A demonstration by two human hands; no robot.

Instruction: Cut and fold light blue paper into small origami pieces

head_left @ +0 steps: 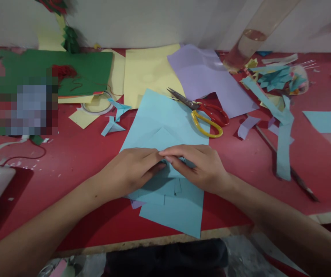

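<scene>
My left hand and my right hand meet at their fingertips over a light blue piece of paper with a pointed top. The fingers of both hands are closed and pinch the paper between them. Beneath it lies a larger light blue sheet, with smaller blue pieces under and in front of my hands. Scissors with one red and one yellow handle rest on the sheet beyond my right hand.
Beyond are green, yellow and purple sheets, a tape roll and small folded blue pieces. Paper strips, a thin stick and a clear container stand or lie on the right of the red table.
</scene>
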